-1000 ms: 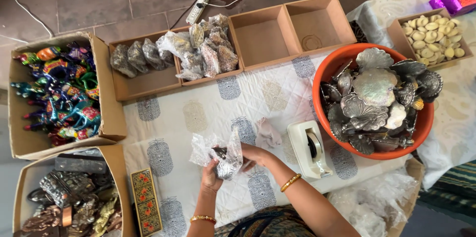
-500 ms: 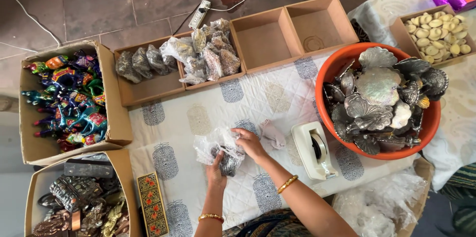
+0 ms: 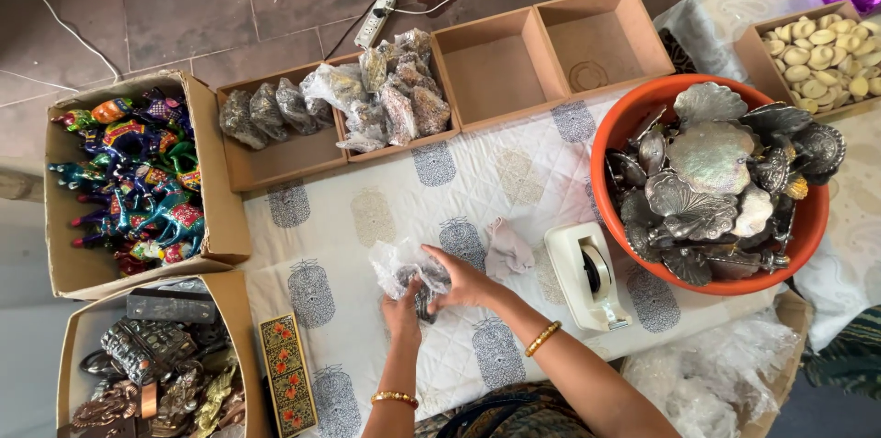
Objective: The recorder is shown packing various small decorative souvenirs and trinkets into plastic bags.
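A small dark thing sits inside a clear plastic bag (image 3: 408,271), and both hands hold it just above the table (image 3: 367,218), a little to the left of the white tape holder (image 3: 587,275). The left hand (image 3: 402,310) grips the bag from below, its fingers pressed around it. The right hand (image 3: 463,277) lies over the top, fingers curled and pinching the plastic. To do this well, I think the plastic should be pulled snug and held tight so the thing cannot slip out. Right of the tape holder is an orange bowl (image 3: 610,126) full of silver shell dishes. Far behind it, brown boxes (image 3: 500,71) hold more wrapped bags.
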